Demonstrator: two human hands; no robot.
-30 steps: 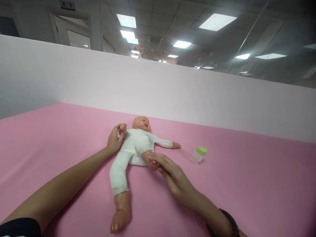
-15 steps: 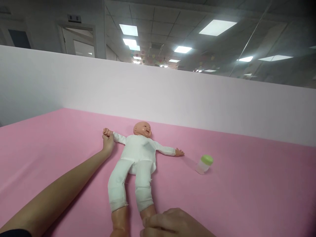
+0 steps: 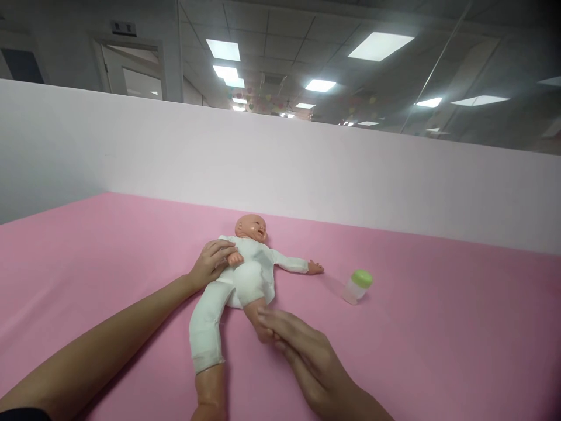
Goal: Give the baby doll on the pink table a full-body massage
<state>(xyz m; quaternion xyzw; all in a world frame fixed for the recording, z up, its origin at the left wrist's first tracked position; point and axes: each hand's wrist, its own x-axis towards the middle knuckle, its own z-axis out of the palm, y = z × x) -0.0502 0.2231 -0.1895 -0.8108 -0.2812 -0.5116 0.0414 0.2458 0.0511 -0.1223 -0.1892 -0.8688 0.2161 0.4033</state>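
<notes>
A baby doll [image 3: 260, 252] in a white cloth suit lies on its back on the pink mat, its head turned to the right. My left hand [image 3: 211, 261] is curled over the doll's near-left arm, which is folded across the chest so that its small fist [image 3: 235, 258] pokes out by my fingertips. Around the lower part of one bent leg [image 3: 256, 313] close the fingers of my right hand [image 3: 309, 351], with the knee pushed up over the belly. The other leg [image 3: 208, 345] lies straight toward me. The doll's other arm [image 3: 293, 265] stretches out to the right.
A small clear bottle with a green cap [image 3: 362, 279] stands slightly tilted on the pink mat [image 3: 429, 327], right of the doll's outstretched hand. A white wall panel [image 3: 280, 166] borders the mat behind. Farther back are a door and ceiling lights.
My left hand has brought the doll's arm in from the side onto its chest. My right hand has lifted one leg and bent it up toward the belly.
</notes>
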